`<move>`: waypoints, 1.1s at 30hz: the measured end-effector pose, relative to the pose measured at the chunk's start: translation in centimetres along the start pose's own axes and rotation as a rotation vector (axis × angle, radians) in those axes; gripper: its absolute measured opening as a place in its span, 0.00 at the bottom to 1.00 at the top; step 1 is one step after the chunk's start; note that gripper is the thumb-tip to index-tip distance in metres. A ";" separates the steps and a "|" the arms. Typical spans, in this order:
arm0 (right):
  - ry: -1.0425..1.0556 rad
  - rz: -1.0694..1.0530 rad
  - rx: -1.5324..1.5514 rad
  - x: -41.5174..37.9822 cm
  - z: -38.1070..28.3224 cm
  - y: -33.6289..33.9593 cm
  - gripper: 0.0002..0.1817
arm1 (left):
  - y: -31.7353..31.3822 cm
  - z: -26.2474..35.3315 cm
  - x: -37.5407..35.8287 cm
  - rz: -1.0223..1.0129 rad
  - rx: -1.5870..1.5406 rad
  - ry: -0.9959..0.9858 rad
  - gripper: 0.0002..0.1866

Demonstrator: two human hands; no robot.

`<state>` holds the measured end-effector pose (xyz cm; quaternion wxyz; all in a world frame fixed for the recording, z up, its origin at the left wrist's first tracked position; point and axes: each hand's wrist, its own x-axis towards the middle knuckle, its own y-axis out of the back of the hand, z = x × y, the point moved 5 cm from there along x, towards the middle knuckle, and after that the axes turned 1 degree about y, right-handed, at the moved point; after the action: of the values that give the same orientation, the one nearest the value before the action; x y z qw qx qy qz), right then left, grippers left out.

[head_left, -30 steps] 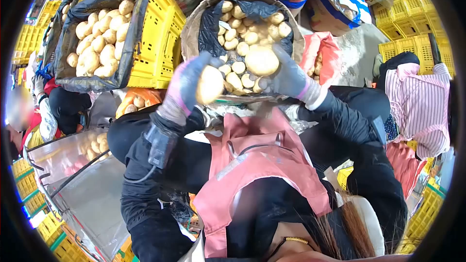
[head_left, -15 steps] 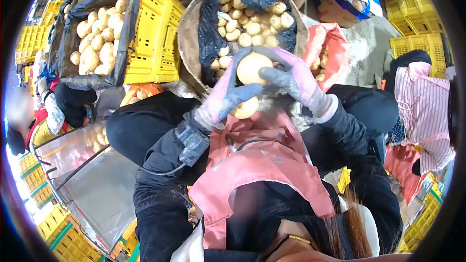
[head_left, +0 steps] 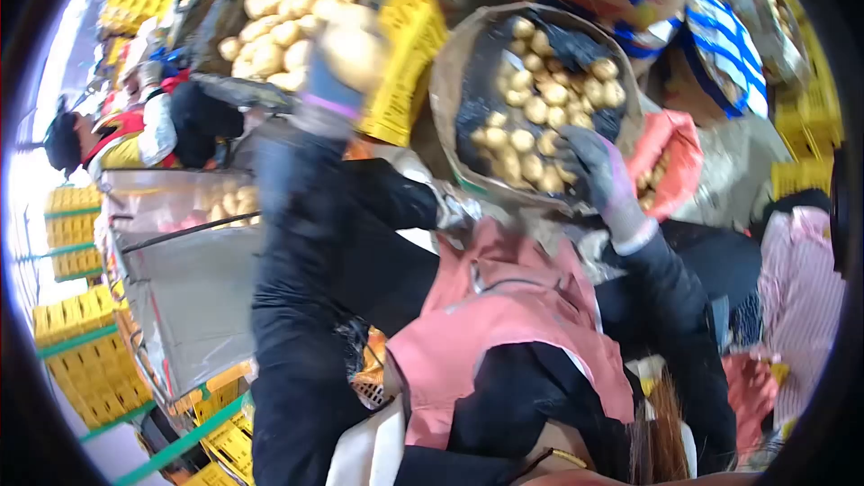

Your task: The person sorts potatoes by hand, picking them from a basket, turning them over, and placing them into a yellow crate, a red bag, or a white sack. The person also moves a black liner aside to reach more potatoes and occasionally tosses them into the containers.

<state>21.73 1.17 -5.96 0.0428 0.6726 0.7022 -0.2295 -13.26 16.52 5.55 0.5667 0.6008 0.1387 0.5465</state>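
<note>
Gloved and blurred, my left hand (head_left: 331,94) is raised at the near side of the yellow crate (head_left: 403,54), which has a black liner and holds several potatoes (head_left: 279,31). A large pale potato (head_left: 353,56) is in that hand. My right hand (head_left: 596,166), in a grey and pink glove, reaches over the right side of the round, black-lined basket (head_left: 445,81). Its fingers are on or beside the small potatoes (head_left: 531,139) there; whether they grip one is hidden.
A red bag (head_left: 679,157) with potatoes stands right of the basket. Blue-and-white striped bags (head_left: 733,54) lie behind it. A grey tray (head_left: 189,306) is at the left. People sit at the left (head_left: 135,130) and right (head_left: 801,306).
Both hands were together around a large potato above the basket. My left hand has swung left to the crate with a potato; my right hand has lowered to the basket. The view has shifted.
</note>
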 end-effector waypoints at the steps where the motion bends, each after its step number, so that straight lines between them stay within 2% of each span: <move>1: 0.014 0.019 0.031 0.4 0.9 0.5 0.23 | 1.7 -2.9 1.3 -0.001 -0.004 0.064 0.19; 4: -0.084 0.073 0.021 1.2 1.5 0.3 0.20 | 5.0 -11.9 2.8 -0.093 -0.042 0.327 0.18; 6: -0.086 0.086 -0.042 2.8 3.6 0.9 0.19 | 6.6 -8.8 0.6 0.385 -1.330 0.881 0.32; 7: -0.090 0.097 -0.045 4.2 5.7 1.5 0.19 | 5.4 -6.5 -0.9 0.642 -1.976 1.126 0.40; 8: -0.120 0.090 -0.130 5.9 8.1 2.2 0.18 | 3.8 -4.2 -1.5 0.461 -2.024 1.074 0.42; 9: -0.153 0.082 -0.217 7.3 9.8 2.7 0.17 | 2.3 -1.2 -2.2 0.381 -2.110 1.140 0.35; 10: -0.126 0.096 -0.523 8.7 10.6 2.9 0.15 | 0.5 0.3 -2.8 0.241 -2.062 1.105 0.35; 11: -0.136 0.101 -0.536 10.6 12.0 3.0 0.15 | -1.4 1.0 -3.6 0.164 -2.002 1.160 0.35; 12: 0.013 0.061 -0.717 12.8 13.3 3.3 0.17 | -1.7 3.3 -3.7 0.149 -1.848 1.268 0.31; 13: 0.156 0.000 -0.891 14.5 15.0 3.1 0.19 | -1.9 4.2 -3.3 0.048 -1.933 1.139 0.31; 15: -0.059 0.121 -0.810 19.0 18.7 2.2 0.21 | -1.6 5.0 -2.2 -0.004 -1.784 0.774 0.32; 17: -0.131 -0.025 -0.947 24.5 22.2 -0.4 0.27 | -1.7 4.6 -1.8 -0.033 -1.780 0.868 0.27; 18: 0.001 0.130 -0.854 25.5 24.0 -1.4 0.33 | -2.3 3.9 -2.4 -0.051 -1.851 0.894 0.26; 19: -0.157 0.150 -0.942 25.7 22.8 -3.2 0.39 | -2.4 3.8 -2.4 -0.044 -1.849 0.908 0.26; 22: -0.280 0.166 -1.286 27.0 22.0 -5.6 0.44 | -2.8 3.5 -2.0 -0.024 -1.784 0.944 0.25; 25: -0.241 0.144 -1.308 25.1 19.1 -6.2 0.39 | -3.1 3.1 -2.0 -0.073 -1.756 0.984 0.26; 26: -0.160 0.089 -1.311 25.5 20.1 -5.0 0.39 | -3.4 2.8 -2.5 -0.074 -1.765 0.986 0.26; 27: -0.133 -0.121 -0.921 24.2 19.4 -3.8 0.37 | -4.0 2.4 -3.1 -0.099 -1.789 0.963 0.27; 29: -0.333 -0.277 -0.436 18.8 13.4 -4.4 0.33 | -4.1 3.0 -3.5 -0.112 -1.818 0.931 0.28; 31: -0.235 -0.104 -0.609 15.6 6.3 -5.3 0.31 | -4.1 4.5 -4.4 -0.143 -1.498 1.125 0.30; 33: -0.214 -0.318 -0.370 12.4 -0.9 -9.7 0.34 | -4.9 5.7 -5.6 -0.239 -1.499 1.244 0.32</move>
<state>11.44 13.11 -7.18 0.2023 0.5068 0.8204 -0.1708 -8.42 10.71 0.03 0.6788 -0.3275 0.0896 0.6510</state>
